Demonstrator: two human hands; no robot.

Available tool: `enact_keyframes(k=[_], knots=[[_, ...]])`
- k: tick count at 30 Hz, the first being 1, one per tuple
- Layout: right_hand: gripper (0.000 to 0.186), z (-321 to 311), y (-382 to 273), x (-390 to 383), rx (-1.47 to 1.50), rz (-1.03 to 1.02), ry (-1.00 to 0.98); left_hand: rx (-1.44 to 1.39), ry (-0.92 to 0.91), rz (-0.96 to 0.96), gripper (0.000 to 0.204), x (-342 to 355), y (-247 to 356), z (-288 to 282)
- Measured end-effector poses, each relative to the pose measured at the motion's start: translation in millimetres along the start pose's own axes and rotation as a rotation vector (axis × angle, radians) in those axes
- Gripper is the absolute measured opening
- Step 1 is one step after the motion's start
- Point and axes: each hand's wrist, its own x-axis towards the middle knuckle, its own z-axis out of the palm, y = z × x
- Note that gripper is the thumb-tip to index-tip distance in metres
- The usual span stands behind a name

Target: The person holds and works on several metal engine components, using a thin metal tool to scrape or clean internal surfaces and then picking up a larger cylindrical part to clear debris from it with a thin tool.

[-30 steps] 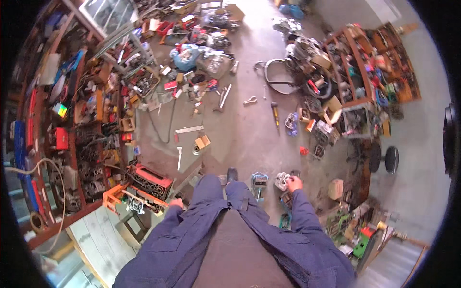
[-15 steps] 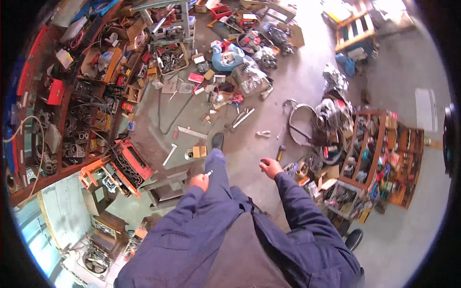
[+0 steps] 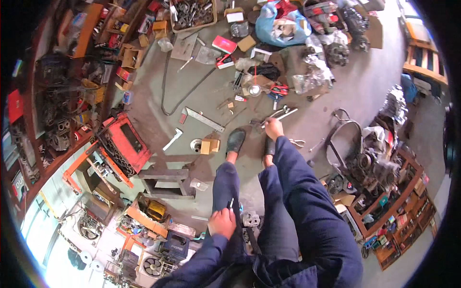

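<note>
My left hand is closed in front of my left thigh. A thin pen-like piece, dark with a pale tip, sticks up out of its fingers. My right arm reaches forward and down. My right hand is over the floor beyond my right shoe, at the near end of a silver bar and some plier-like tools. Its fingertips are hidden, so I cannot tell whether they grip or only touch. Left of my shoes lie a steel square, a caliper-like tool and a small cardboard box.
A blue plastic bag, boxes and wrapped parts crowd the floor ahead. A large metal ring stands among parts at right. A red engine block on an orange stand and a grey metal frame are at left. Loaded shelves line both sides.
My right hand has gone forward to the tools on the floor. My left hand keeps its pen-like piece, now nearer my body. The view has come closer to the floor, with both shoes showing.
</note>
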Motion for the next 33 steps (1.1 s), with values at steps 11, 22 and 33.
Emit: enact_keyframes(k=[11,22,33], knots=[[0.035,114.0,71.8,196.9,0.102,-0.042,0.096,-0.026,0.161,-0.099,0.025,23.4,41.8,15.1],[0.033,-92.9,10.0,-86.5,1.561,0.402,-0.391,-0.059,0.061,-0.126,0.036,8.6,54.3,42.9],[0.046,-336.1,-111.6,-303.8,1.596,-0.017,-0.793,-0.915,0.372,0.094,0.037,-33.9,128.2,-108.2]])
